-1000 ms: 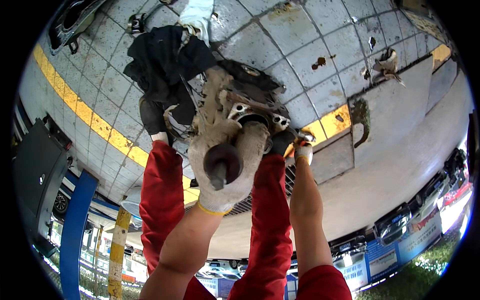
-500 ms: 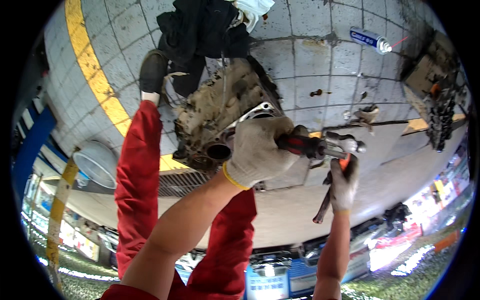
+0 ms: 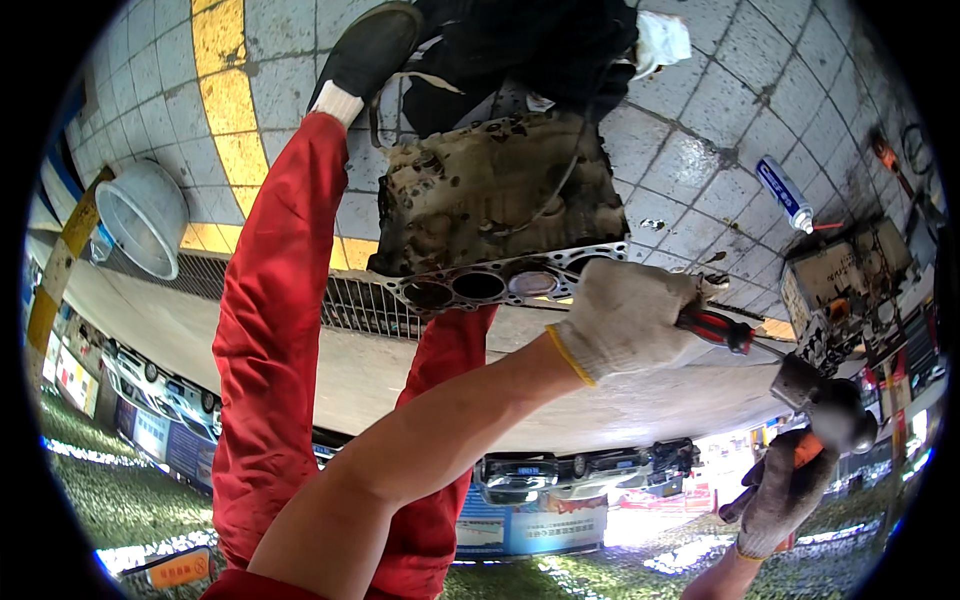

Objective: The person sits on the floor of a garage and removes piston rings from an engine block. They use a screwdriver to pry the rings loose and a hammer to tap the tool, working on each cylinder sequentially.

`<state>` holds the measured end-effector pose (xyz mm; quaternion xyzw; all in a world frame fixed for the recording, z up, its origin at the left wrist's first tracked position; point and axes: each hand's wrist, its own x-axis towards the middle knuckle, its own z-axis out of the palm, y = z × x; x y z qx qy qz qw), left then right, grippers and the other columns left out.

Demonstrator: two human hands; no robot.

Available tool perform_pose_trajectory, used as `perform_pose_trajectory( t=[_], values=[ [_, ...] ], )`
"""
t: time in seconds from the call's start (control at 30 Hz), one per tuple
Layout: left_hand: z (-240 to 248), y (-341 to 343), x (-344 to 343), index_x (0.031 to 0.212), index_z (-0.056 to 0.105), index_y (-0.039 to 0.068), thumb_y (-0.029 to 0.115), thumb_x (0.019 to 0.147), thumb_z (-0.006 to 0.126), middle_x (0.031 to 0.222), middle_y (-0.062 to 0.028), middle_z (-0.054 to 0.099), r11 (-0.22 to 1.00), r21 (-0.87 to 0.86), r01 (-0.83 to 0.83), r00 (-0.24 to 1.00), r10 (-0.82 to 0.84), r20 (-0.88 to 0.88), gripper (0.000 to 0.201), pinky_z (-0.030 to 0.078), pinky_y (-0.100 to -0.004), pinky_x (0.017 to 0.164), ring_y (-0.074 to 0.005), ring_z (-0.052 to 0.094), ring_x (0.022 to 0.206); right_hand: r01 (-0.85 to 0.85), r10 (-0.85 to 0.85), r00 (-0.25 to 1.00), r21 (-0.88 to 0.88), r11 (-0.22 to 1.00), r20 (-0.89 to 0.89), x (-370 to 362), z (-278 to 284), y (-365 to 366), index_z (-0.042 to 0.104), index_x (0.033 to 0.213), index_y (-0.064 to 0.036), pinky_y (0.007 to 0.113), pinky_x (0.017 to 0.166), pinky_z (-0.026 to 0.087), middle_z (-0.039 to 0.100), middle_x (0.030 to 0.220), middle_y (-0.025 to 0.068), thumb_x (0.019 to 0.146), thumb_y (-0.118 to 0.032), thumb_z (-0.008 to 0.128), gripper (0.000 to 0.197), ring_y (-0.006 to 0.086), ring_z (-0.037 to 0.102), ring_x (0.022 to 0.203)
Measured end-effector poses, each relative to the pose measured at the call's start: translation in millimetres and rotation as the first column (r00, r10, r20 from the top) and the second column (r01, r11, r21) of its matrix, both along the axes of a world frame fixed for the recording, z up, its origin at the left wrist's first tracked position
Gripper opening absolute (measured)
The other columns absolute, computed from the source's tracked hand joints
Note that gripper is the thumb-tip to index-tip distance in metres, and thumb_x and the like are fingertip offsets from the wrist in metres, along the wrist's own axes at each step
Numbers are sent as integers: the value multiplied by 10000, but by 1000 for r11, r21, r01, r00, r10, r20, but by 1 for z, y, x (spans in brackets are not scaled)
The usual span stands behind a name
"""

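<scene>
A: Left hand (image 3: 632,318)?
B: Gloved fingers wrapped around the red-and-black screwdriver (image 3: 722,333), near the engine block's (image 3: 500,195) right end; contact with block unclear.
A: Right hand (image 3: 795,492)?
B: Gloved, gripping the hammer (image 3: 796,383), well right of block.
A: Block position?
B: On tiled floor (image 3: 800,95), cylinder bores (image 3: 478,286) along near edge; spray can (image 3: 782,192) to its right.

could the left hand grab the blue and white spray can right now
Probably not straight away: the left hand is closed around a red-and-black tool handle, so its grip is taken. Otherwise the way looks free, with nothing seen covering the spray can on the tiles.
</scene>
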<state>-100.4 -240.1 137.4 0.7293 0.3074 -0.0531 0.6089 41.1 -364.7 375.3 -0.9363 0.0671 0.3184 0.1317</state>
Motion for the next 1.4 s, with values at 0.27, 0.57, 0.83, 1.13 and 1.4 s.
perform_pose_trajectory(
  t=[0.27,0.57,0.83,1.13,1.4],
  values=[
    [-5,9,10,740,762,167,346,862,793,614,-59,680,999,-38,-38,996,34,-83,219,500,-409,494,-263,651,492,-328,325,938,2,945,117,43,-27,21,549,1411,-26,235,375,423,604,797,3,1012,-349,814,578,58,528,466],
    [-6,17,11,815,816,168,349,854,813,636,-70,705,989,-99,-107,990,96,-104,185,529,-394,516,-268,697,534,-571,547,807,56,819,221,58,-43,7,530,1552,-54,231,380,431,649,827,-10,1040,-292,793,623,41,523,472],
    [-3,16,7,796,808,162,296,825,816,631,-64,701,992,-79,-100,990,91,-107,137,541,-376,518,-249,704,540,-398,398,907,-29,917,141,67,-29,16,541,1549,-21,296,721,558,629,1172,124,991,-300,842,693,165,605,936],
    [-6,20,5,742,772,136,302,825,808,650,-109,689,984,-63,-168,984,163,-71,189,522,-397,514,-289,678,534,-534,535,841,-37,845,79,88,-29,-8,594,1545,-6,460,1197,518,691,1469,156,1016,-381,798,680,293,659,1375],
    [-6,26,0,741,764,139,308,826,834,634,-76,684,988,-51,-143,986,139,-87,202,510,-386,512,-236,666,516,-350,333,933,135,927,136,72,-38,31,461,1622,-2,235,444,399,680,994,97,1068,-338,760,713,73,530,506]
  ],
)
